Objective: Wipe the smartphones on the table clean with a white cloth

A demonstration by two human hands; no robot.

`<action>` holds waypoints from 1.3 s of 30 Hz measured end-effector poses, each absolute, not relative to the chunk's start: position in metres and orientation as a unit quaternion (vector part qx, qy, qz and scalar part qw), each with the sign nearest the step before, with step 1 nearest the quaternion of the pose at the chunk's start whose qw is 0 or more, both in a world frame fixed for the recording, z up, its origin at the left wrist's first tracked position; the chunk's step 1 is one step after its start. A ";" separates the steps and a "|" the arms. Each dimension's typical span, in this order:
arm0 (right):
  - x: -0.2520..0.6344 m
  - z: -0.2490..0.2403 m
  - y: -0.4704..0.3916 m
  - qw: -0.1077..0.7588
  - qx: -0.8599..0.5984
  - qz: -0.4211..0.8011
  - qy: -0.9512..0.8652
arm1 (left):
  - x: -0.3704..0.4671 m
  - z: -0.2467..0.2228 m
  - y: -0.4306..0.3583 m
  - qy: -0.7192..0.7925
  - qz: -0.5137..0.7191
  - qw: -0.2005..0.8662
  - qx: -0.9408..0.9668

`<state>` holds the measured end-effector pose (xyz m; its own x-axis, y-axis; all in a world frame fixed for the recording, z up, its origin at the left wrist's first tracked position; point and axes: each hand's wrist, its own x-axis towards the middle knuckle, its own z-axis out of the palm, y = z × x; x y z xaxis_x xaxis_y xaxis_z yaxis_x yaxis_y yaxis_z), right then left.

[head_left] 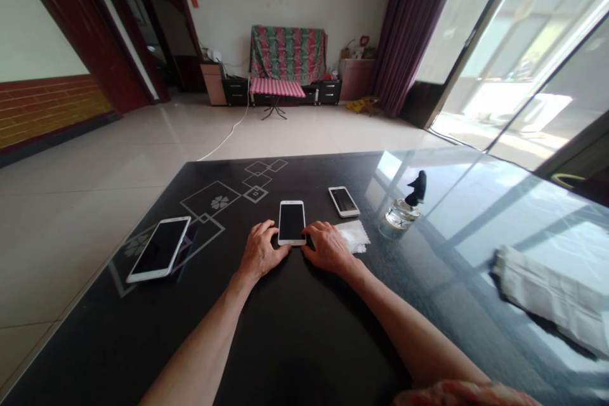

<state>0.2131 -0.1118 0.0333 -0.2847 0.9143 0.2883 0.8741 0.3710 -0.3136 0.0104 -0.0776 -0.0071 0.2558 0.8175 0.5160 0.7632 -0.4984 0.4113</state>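
A white smartphone (292, 223) with a dark screen lies on the black table, upright to my view. My left hand (261, 250) grips its left edge, thumb at the lower corner and fingers curled along the side. On the opposite edge my right hand (327, 246) holds it the same way. Partly under or behind my right hand is a white cloth (353, 236) with a zigzag edge. A smaller white phone (344, 202) lies just beyond that cloth. Off to the left rests a large white phone or small tablet (160, 248), its screen dark.
The glossy black table (295, 323) has a pale diamond pattern at its left. A clear spray bottle (402, 212) with a black nozzle stands right of the phones. A folded grey cloth (552, 298) lies at the right. Across the floor stands a small table with a striped cover (277, 87).
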 end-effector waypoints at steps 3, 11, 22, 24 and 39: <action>0.211 0.042 -0.113 0.207 -0.593 0.031 -0.778 | 0.009 -0.009 -0.077 0.503 0.343 0.039 0.792; 0.202 0.039 -0.100 0.199 -0.614 0.049 -0.763 | 0.009 -0.005 -0.078 0.490 0.332 0.042 0.805; 0.201 0.036 -0.098 0.326 -0.628 0.206 -0.676 | 0.007 -0.004 -0.073 0.476 0.332 0.080 0.810; 0.199 0.038 -0.097 0.341 -0.621 0.211 -0.673 | 0.007 -0.005 -0.072 0.479 0.330 0.085 0.809; 0.184 0.033 -0.079 0.460 -0.608 0.358 -0.540 | 0.006 -0.010 -0.070 0.503 0.321 0.098 0.797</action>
